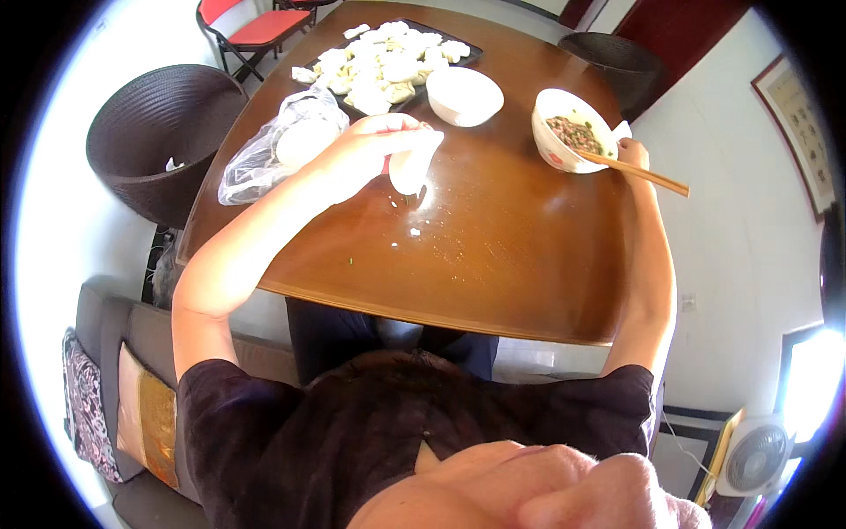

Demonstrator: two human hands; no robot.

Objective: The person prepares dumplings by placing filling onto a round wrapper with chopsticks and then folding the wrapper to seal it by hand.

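My left hand (386, 142) pinches a thin white dough wrapper (411, 168), which hangs down above the table. Beside that forearm lies a clear plastic bag (254, 162) with round white wrappers (307, 140) in it. My right hand (633, 153) is at the far side of a white bowl (555, 147) of minced filling (574, 134). Wooden chopsticks (651, 178) lean out of this bowl, crossing in front of my right wrist. A small white piece (622, 130) shows at the right fingers; whether they grip it or the bowl is hidden.
A dark tray (472, 49) heaped with dumplings (390, 63) stands at the back of the wooden table (502, 264). Next to it is another white bowl (465, 96). Flour specks (415, 232) dot the tabletop. Dark woven chairs (158, 139) flank the table.
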